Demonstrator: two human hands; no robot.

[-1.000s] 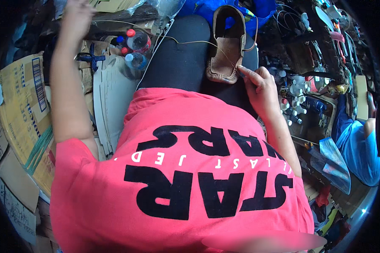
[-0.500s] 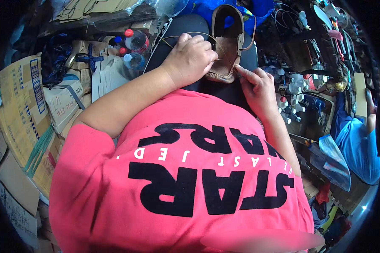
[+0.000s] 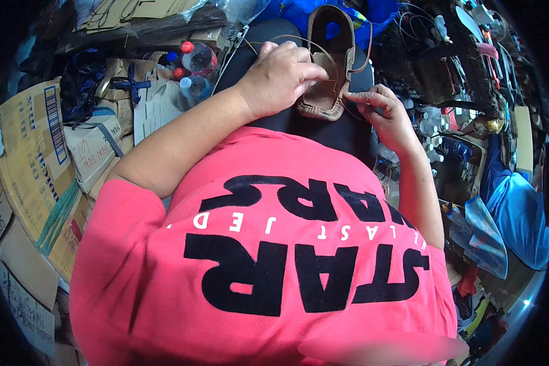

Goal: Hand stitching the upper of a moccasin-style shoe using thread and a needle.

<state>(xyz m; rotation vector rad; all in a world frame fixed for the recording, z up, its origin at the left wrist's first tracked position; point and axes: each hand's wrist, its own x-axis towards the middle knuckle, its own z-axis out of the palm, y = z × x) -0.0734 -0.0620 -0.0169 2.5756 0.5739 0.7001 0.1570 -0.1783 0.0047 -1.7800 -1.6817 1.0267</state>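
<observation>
- The left hand's [image 3: 280, 74] fingertips are drawn together in a pinch over the shoe's left edge, closed on a thin tan thread [image 3: 290, 36]; the thread loops up in an arc above the knuckles.
- The right hand [image 3: 387, 116] has thumb and forefinger brought close together at the right rim, near the toe; I cannot tell whether they grip the edge, a strand or nothing.
- The shoe [image 3: 328, 64], a brown moccasin shape with a puckered toe seam, lies between the two hands on the dark trousers [image 3: 267, 32]; its toe points at the wearer, its opening faces up; a brown lace [image 3: 369, 52] bows out from its right side.
- Nearer the body spreads a bright pink shirt [image 3: 274, 222] with black and white print.
- Off to the left stand plastic bottles [image 3: 198, 59], one red-capped; farther out lean cardboard boxes [image 3: 33, 165].
- Past the toe-to-heel line sits blue plastic [image 3: 381, 17]; to the right are small white-capped bottles [image 3: 430, 125], then a blue cloth [image 3: 518, 213].
</observation>
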